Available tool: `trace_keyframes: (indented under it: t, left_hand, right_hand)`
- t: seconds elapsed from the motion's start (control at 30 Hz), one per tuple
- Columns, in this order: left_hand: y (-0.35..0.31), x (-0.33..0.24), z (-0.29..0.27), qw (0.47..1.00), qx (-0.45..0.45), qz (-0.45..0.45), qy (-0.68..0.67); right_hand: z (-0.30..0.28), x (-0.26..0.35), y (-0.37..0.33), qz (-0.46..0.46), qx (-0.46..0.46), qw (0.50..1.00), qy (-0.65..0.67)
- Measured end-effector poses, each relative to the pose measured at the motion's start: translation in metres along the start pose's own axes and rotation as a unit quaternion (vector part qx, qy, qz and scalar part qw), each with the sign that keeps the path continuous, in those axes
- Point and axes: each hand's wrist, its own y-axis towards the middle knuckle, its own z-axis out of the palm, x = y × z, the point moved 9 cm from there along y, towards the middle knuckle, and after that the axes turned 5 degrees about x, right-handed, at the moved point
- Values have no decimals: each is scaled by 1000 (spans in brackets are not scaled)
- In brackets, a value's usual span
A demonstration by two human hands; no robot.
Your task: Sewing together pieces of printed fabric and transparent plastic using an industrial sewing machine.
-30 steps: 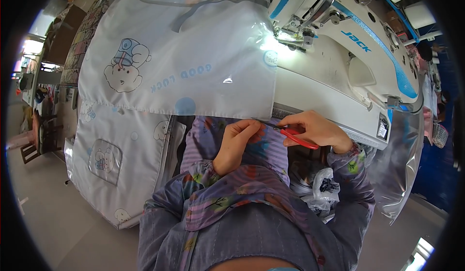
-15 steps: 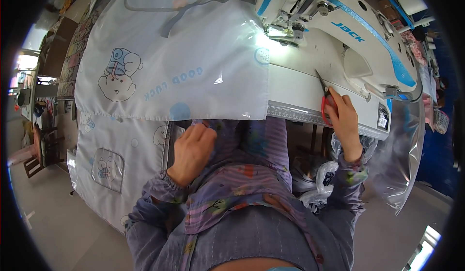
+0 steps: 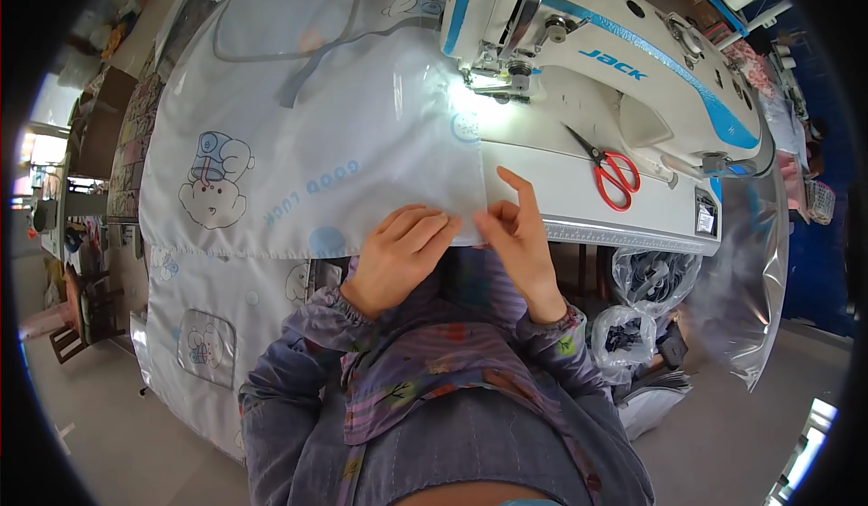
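A glossy white fabric sheet (image 3: 298, 167) with cartoon prints lies across the sewing table, its right edge beside the lit needle area. At its near right corner, my left hand (image 3: 402, 257) is closed on the edge, fingers bent together. Close by, my right hand (image 3: 523, 248) has its thumb and bent fingers at that same corner, while the index finger sticks up. What lies between the right fingertips is partly hidden. Red-handled scissors (image 3: 617, 180) rest on the white machine bed, right of my right hand and apart from it.
A white and blue sewing machine (image 3: 588, 45) stands at the back right. Along the table's front edge runs a ruler strip (image 3: 615, 236). Plastic bags (image 3: 624, 334) with dark contents sit below on the right. More printed fabric (image 3: 206, 348) hangs down at the left.
My right hand has let go of the scissors, which now lie on the machine bed, and moved left to the fabric corner. My left hand has moved right and up onto the edge.
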Motion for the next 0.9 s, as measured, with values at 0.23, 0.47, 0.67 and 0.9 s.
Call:
trace_keyframes:
  t: [0.23,0.47,0.67,0.9]
  left_hand:
    - [2,2,-11,999,3,14,49]
    - [-4,20,-11,999,-1,-40,-11]
    - [-2,25,-10,998,-13,-47,-31]
    - [9,41,-11,999,-10,-25,-38]
  right_hand:
    - [14,-7,1,60,34,997,17]
    - [18,-3,-2,55,67,995,-43]
    - [13,-7,9,65,108,992,-23]
    - [18,12,21,46,90,987,-121]
